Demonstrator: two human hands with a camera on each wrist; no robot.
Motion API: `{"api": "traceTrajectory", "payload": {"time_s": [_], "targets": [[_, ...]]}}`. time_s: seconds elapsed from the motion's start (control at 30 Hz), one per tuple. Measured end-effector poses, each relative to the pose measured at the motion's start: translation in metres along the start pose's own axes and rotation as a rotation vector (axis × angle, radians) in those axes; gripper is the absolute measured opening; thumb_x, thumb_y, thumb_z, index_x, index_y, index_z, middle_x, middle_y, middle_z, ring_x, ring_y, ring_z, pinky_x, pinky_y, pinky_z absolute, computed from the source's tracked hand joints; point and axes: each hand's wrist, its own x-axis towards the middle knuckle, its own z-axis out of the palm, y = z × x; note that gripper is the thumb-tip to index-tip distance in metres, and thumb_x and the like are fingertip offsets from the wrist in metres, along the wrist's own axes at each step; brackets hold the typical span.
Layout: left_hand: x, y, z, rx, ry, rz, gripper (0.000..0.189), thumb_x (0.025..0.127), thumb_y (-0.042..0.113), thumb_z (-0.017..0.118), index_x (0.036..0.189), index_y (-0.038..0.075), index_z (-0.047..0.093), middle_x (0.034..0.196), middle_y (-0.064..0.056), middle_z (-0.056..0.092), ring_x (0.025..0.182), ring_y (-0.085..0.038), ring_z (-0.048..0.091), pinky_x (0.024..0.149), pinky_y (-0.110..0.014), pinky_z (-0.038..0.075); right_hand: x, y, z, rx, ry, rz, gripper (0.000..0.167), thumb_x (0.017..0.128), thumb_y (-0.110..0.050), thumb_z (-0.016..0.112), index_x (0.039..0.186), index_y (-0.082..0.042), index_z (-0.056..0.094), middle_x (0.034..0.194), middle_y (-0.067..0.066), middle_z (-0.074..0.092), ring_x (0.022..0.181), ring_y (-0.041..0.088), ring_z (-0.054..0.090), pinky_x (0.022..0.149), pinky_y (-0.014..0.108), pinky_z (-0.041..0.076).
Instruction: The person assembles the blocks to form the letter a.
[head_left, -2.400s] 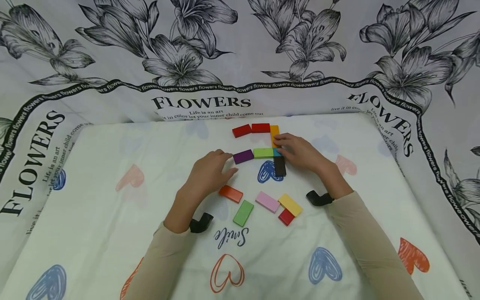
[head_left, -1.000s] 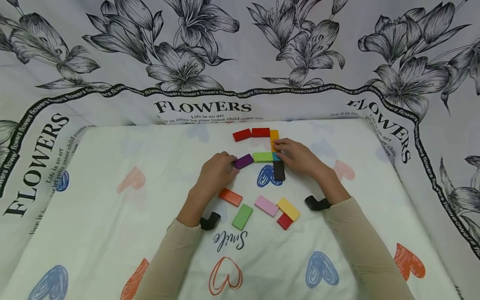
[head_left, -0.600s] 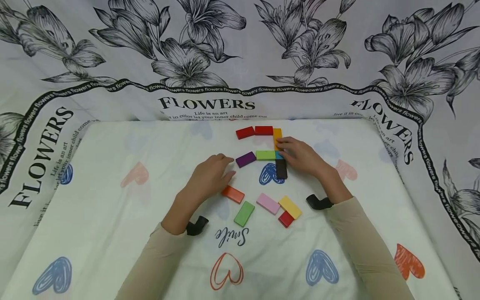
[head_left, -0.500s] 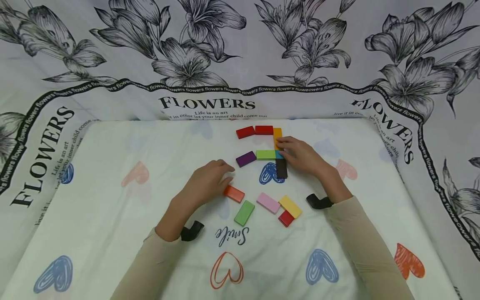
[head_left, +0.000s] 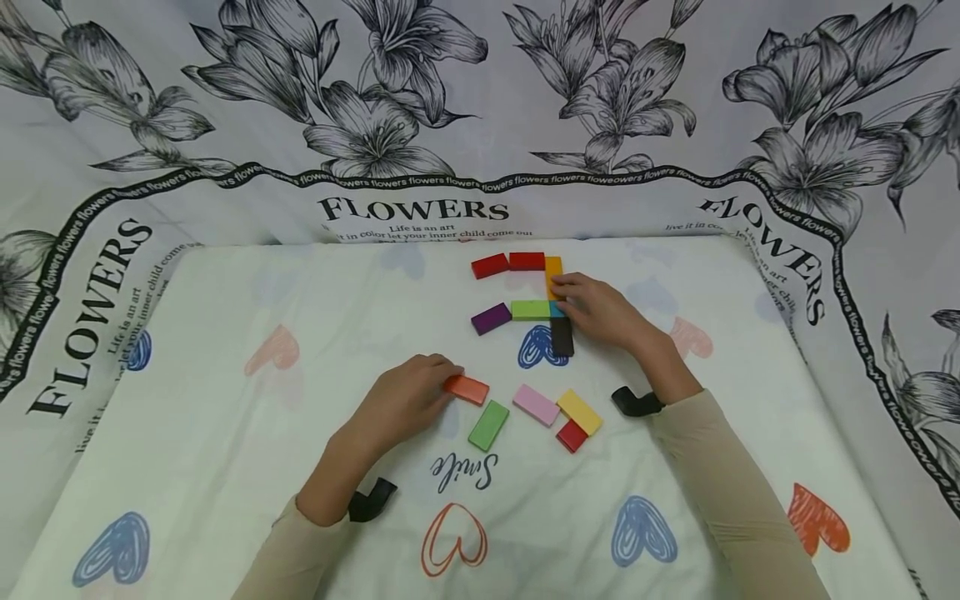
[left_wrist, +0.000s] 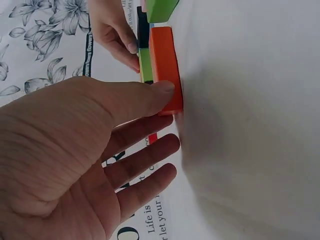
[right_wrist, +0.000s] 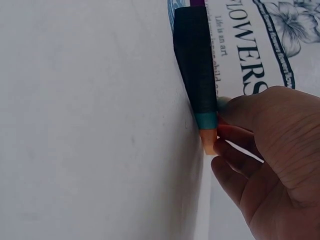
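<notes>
In the head view my left hand (head_left: 408, 400) pinches the left end of an orange block (head_left: 468, 390). The left wrist view has the thumb on the orange block's (left_wrist: 164, 55) face, the index fingertip at its lower end and the other fingers spread. My right hand (head_left: 600, 308) rests its fingertips on a row of blocks: the index finger at an amber block (head_left: 552, 268), the thumb by a small blue block (head_left: 556, 309), partly covered. A black block (head_left: 562, 337) adjoins the blue one below. A lime block (head_left: 530, 311) and a tilted purple block (head_left: 491, 319) extend leftward.
Two red blocks (head_left: 508, 263) run left from the amber block's top. Nearer lie a green block (head_left: 488, 426), a pink block (head_left: 536, 404) and a yellow block (head_left: 580, 412) overlapping another red block (head_left: 572, 436). A white cloth (head_left: 555, 517) with printed hearts lies underneath.
My left hand has let go of the purple block, left tilted beside the lime one. It has moved nearer the body and taken the orange block's end. The right hand stays put.
</notes>
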Motion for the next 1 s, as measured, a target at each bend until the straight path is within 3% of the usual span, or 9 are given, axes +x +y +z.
{"api": "traceTrajectory", "payload": {"time_s": [0.13,0.47,0.7,0.83,1.0], "targets": [[-0.005,0.0,0.001,0.034,0.006,-0.015,0.032,0.098,0.019,0.075,0.129,0.011,0.074,0.121,-0.005,0.074,0.111,-0.023,0.069,0.095,-0.042,0.061,0.0,-0.001,0.001,-0.002,-0.002,0.002,0.042,0.107,-0.017,0.063,0.147,-0.004,0.061,0.158,0.014,0.056,0.152,0.034,0.049,0.125,0.052,0.04],[-0.009,0.002,0.0,0.005,0.032,-0.034,0.025,0.095,0.019,0.076,0.117,0.01,0.078,0.104,-0.003,0.072,0.092,-0.018,0.065,0.081,-0.035,0.058,0.0,-0.003,0.001,-0.003,-0.007,-0.001,0.042,0.107,-0.018,0.063,0.148,-0.004,0.061,0.159,0.013,0.055,0.152,0.034,0.048,0.126,0.052,0.04],[-0.002,0.003,0.003,-0.032,0.154,-0.198,0.02,0.09,0.014,0.076,0.108,0.004,0.08,0.092,-0.008,0.073,0.076,-0.018,0.061,0.066,-0.033,0.054,0.001,-0.003,0.0,-0.013,-0.011,0.001,0.043,0.107,-0.018,0.063,0.148,-0.005,0.06,0.159,0.013,0.055,0.153,0.034,0.047,0.126,0.052,0.039],[0.008,0.008,0.003,-0.047,0.158,-0.286,0.024,0.091,0.015,0.076,0.11,0.0,0.078,0.09,-0.011,0.072,0.072,-0.019,0.059,0.062,-0.032,0.05,0.001,-0.003,-0.002,-0.01,-0.01,0.004,0.042,0.108,-0.018,0.062,0.148,-0.005,0.06,0.159,0.013,0.055,0.153,0.034,0.047,0.126,0.052,0.039],[0.021,0.015,0.001,-0.035,0.139,-0.342,0.023,0.093,0.02,0.078,0.102,0.0,0.075,0.081,-0.011,0.066,0.067,-0.021,0.056,0.057,-0.03,0.043,0.001,-0.003,-0.002,-0.008,-0.012,0.011,0.043,0.107,-0.018,0.062,0.148,-0.004,0.06,0.16,0.013,0.054,0.153,0.034,0.047,0.126,0.052,0.039]]}}
